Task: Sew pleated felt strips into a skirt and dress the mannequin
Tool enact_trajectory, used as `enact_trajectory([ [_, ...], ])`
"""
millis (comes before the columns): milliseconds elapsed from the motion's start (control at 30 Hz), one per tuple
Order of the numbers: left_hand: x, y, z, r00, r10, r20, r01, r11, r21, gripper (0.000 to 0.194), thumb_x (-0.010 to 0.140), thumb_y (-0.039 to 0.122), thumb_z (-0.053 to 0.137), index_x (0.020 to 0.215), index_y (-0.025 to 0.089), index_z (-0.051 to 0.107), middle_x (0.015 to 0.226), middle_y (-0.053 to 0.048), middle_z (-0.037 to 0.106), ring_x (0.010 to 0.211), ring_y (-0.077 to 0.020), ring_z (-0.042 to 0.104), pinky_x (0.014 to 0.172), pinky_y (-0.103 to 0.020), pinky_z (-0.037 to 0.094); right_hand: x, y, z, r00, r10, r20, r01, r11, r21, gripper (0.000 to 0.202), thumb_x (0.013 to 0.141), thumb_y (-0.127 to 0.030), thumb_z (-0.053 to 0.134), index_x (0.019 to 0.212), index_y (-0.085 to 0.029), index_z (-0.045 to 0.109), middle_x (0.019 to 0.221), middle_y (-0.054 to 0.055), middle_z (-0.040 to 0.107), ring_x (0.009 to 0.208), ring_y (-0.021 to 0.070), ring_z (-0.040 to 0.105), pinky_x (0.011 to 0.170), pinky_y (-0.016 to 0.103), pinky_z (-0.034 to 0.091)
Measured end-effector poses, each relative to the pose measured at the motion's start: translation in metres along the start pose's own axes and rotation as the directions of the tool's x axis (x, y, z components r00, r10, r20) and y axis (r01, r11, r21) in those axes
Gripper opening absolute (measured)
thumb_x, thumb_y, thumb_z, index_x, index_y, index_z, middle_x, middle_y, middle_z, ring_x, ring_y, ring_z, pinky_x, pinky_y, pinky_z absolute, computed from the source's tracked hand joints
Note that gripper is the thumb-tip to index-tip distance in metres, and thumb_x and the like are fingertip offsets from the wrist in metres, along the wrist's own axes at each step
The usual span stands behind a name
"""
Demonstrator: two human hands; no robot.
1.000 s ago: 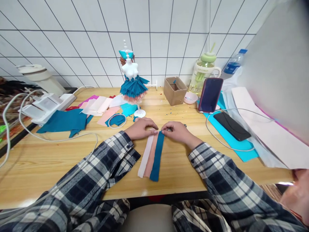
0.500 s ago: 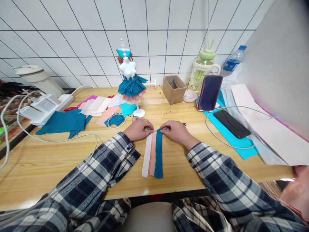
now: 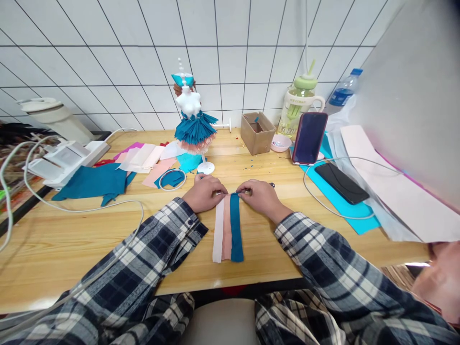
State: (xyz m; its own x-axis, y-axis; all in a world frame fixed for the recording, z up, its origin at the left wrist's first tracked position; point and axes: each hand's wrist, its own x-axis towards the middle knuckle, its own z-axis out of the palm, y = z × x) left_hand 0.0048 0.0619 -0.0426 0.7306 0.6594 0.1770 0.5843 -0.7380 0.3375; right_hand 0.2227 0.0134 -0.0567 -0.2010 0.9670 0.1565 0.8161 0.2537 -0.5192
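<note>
Three narrow strips hang side by side over the wooden table: a pale pink strip (image 3: 218,235), a peach strip (image 3: 226,230) and a teal strip (image 3: 236,230). My left hand (image 3: 205,192) pinches the top end of the pale pink strip between thumb and finger. At the top of the teal strip, my right hand (image 3: 262,195) is closed in a pinch. The upper ends meet between my fingertips, and the lower ends lie loose toward the table's front edge. Something dark with a round end (image 3: 272,185) shows just behind my right hand.
A dress form (image 3: 196,127) in a teal and peach skirt stands behind my hands. Coloured scraps (image 3: 143,158) and a ring (image 3: 172,180) lie left. Right of it are a box (image 3: 257,136), pink bowl (image 3: 280,143), upright phone (image 3: 309,138), black phone (image 3: 341,183) and white cable.
The whole view has shifted slightly. The lower end of the teal strip has swung a little to the right, and both hands keep their pinches.
</note>
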Motion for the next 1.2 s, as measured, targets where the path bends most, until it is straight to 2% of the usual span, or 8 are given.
enact_trajectory([
  [200,-0.002,0.000,-0.001,1.000,0.009,-0.016,-0.008,1.000,0.028,0.017,0.084,0.026,0.056,0.087,0.025,0.073,0.092,-0.002,0.072,0.094,-0.0210,0.061,0.092,-0.044,0.028,-0.005,-0.006,0.000,0.997,-0.075,-0.020,0.073,0.992,-0.103,0.011,0.085,-0.023,0.061,0.090,-0.026,0.070,0.097,-0.002,0.070,0.088,0.0145,0.062,0.067,0.024,0.038],
  [367,-0.005,0.002,-0.007,1.000,0.029,0.011,-0.030,0.997,0.069,0.020,0.085,0.025,0.054,0.089,0.026,0.074,0.091,-0.003,0.073,0.095,-0.0217,0.062,0.099,-0.046,0.026,-0.008,-0.011,-0.004,0.989,-0.145,0.039,0.150,0.966,-0.209,0.015,0.092,-0.024,0.053,0.095,-0.026,0.068,0.094,0.000,0.069,0.089,0.0160,0.062,0.070,0.026,0.038],
  [567,-0.010,0.003,-0.012,0.998,0.058,0.015,-0.060,0.991,0.122,0.022,0.086,0.025,0.053,0.091,0.026,0.074,0.090,-0.003,0.074,0.093,-0.0225,0.061,0.102,-0.051,0.021,-0.009,-0.014,-0.008,0.982,-0.160,0.104,0.182,0.947,-0.265,0.023,0.096,-0.026,0.047,0.101,-0.026,0.070,0.098,0.004,0.069,0.092,0.0179,0.062,0.074,0.026,0.039],
  [867,-0.017,0.015,-0.016,0.986,0.150,0.070,-0.164,0.947,0.277,0.029,0.085,0.016,0.048,0.092,0.028,0.074,0.092,-0.005,0.073,0.097,-0.0256,0.056,0.102,-0.058,0.016,-0.015,-0.014,-0.011,0.965,-0.206,0.164,0.251,0.911,-0.328,0.030,0.094,-0.017,0.046,0.105,-0.028,0.071,0.100,0.004,0.068,0.093,0.0183,0.062,0.071,0.026,0.040],
  [967,-0.022,0.020,-0.018,0.986,0.157,0.061,-0.168,0.935,0.313,0.028,0.083,0.016,0.049,0.094,0.027,0.073,0.093,-0.007,0.072,0.100,-0.0277,0.054,0.101,-0.060,0.017,-0.017,-0.013,-0.012,0.970,-0.193,0.147,0.232,0.917,-0.324,0.033,0.091,-0.015,0.047,0.105,-0.031,0.072,0.100,0.003,0.068,0.088,0.0179,0.063,0.067,0.027,0.040],
  [1067,-0.025,0.022,-0.020,0.987,0.148,0.070,-0.162,0.934,0.318,0.025,0.083,0.022,0.052,0.098,0.028,0.072,0.096,-0.007,0.071,0.102,-0.0289,0.053,0.100,-0.060,0.019,-0.017,-0.009,-0.013,0.977,-0.168,0.133,0.196,0.950,-0.242,0.034,0.088,-0.013,0.049,0.102,-0.031,0.073,0.103,0.001,0.069,0.088,0.0168,0.063,0.069,0.026,0.041],
  [1200,-0.024,0.023,-0.020,0.987,0.132,0.092,-0.154,0.937,0.313,0.024,0.086,0.027,0.052,0.097,0.027,0.072,0.096,-0.007,0.070,0.102,-0.0278,0.053,0.099,-0.058,0.021,-0.013,-0.002,-0.014,1.000,-0.027,-0.006,0.027,0.999,-0.047,0.030,0.083,-0.010,0.048,0.095,-0.027,0.071,0.097,-0.003,0.071,0.085,0.0149,0.064,0.072,0.025,0.043],
])
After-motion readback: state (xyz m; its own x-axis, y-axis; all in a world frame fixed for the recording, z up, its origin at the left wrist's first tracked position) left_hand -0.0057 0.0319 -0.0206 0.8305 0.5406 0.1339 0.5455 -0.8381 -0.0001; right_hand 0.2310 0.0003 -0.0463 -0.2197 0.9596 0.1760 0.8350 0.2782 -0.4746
